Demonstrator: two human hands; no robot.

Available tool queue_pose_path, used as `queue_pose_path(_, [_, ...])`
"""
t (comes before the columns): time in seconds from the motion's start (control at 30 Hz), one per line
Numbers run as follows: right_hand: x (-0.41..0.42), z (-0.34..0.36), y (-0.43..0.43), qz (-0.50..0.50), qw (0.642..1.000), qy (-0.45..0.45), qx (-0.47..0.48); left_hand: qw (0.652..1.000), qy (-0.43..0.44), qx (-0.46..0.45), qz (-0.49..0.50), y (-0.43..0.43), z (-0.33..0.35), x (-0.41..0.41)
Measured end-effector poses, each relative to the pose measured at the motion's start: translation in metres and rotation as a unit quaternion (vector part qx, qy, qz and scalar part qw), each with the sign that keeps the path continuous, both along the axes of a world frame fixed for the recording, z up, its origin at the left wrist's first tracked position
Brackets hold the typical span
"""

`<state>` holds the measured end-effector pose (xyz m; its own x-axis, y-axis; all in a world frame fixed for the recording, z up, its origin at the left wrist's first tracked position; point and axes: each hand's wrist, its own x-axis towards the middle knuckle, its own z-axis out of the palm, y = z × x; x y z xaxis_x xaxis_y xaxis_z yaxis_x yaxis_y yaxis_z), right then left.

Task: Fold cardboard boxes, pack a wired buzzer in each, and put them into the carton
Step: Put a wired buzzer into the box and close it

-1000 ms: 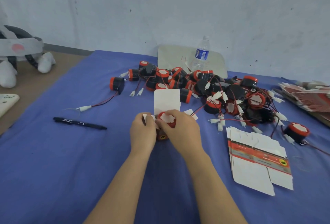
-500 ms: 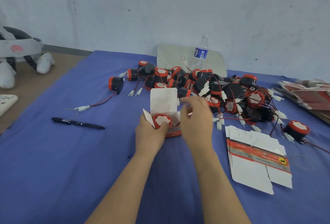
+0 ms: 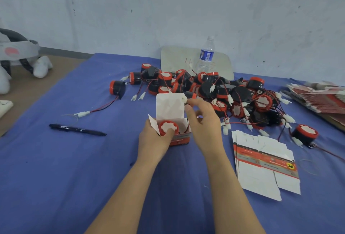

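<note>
One small cardboard box (image 3: 180,138) stands upright on the blue cloth (image 3: 56,177) near the middle of the table. Its white lid flap (image 3: 169,106) is raised and its side flaps are turned out. One wired buzzer (image 3: 168,127) sits inside it, red rim and white face up, toward the left of the opening.

Left hand (image 3: 155,142): fingers wrapped round the box's left side, thumb pressing on the buzzer's near rim.

Right hand (image 3: 203,123): thumb and forefinger pinch the white connector (image 3: 183,99) at the upper right corner of the lid flap. A thin wire (image 3: 187,126) drops into the right side of the box. The other fingers are loosely curled.

Surroundings:
- Pile of loose buzzers (image 3: 214,92) just behind the box, black bodies with red rims, leads and white plugs tangled together.
- Lone buzzer (image 3: 117,87) on its side left of the pile, its lead trailing to a plug (image 3: 82,114).
- Another single buzzer (image 3: 306,132) apart from the pile at the right, face up.
- Thin stack of flat box blanks (image 3: 265,166) right of the right forearm, white with a red-orange band.
- Larger stack of blanks (image 3: 321,99) at the far right edge, blurred.
- Black pen (image 3: 76,129) left of the left hand, well apart.
- Water bottle (image 3: 205,56) upright by the wall, in front of a white board (image 3: 177,60).
- White and grey headset (image 3: 16,52) on the brown surface at far left.
</note>
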<state>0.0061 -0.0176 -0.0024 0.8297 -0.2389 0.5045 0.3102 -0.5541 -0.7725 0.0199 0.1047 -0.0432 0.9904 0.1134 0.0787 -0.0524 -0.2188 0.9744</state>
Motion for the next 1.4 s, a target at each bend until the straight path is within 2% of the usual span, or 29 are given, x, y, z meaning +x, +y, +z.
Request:
queue_pose_path(0.1, [-0.001, -0.001, 0.001, 0.029, 0.999, 0.031, 0.001, 1.0, -0.004, 0.01, 0.001, 0.0, 0.0, 0.0])
queue_pose_path(0.23, [-0.002, -0.002, 0.008, 0.042, 0.999, 0.012, -0.006, 1.0, -0.002, 0.019, 0.005, -0.001, 0.001, 0.0])
queue_pose_path(0.43, [-0.002, -0.002, 0.017, 0.026, 0.989, 0.028, 0.144, 1.0, -0.003, 0.028, 0.013, -0.002, 0.001, -0.002])
queue_pose_path(0.53, [-0.001, -0.001, 0.017, -0.002, 0.984, 0.042, 0.175, 0.999, -0.004, 0.029, 0.016, -0.002, 0.003, -0.003])
queue_pose_path(0.6, [0.001, -0.002, 0.013, -0.04, 0.987, 0.053, 0.149, 0.999, -0.004, 0.03, 0.016, -0.002, 0.003, -0.004])
queue_pose_path(0.77, [-0.002, -0.007, 0.002, -0.128, 0.991, 0.042, -0.004, 0.999, 0.009, 0.036, 0.017, -0.002, 0.005, -0.005])
queue_pose_path(1.03, [-0.002, -0.005, 0.008, -0.111, 0.963, 0.135, -0.205, 0.999, -0.007, 0.044, 0.015, -0.003, 0.003, -0.005])
queue_pose_path(1.2, [-0.003, -0.004, 0.009, -0.086, 0.942, 0.183, -0.266, 0.999, -0.016, 0.043, 0.014, -0.004, 0.002, -0.004])
queue_pose_path(1.33, [-0.004, 0.001, 0.005, -0.038, 0.94, 0.232, -0.247, 0.999, -0.014, 0.046, 0.007, -0.005, 0.002, -0.005])
queue_pose_path(1.4, [-0.004, 0.002, 0.002, -0.013, 0.932, 0.247, -0.266, 0.999, -0.017, 0.045, 0.008, -0.004, 0.002, -0.005])
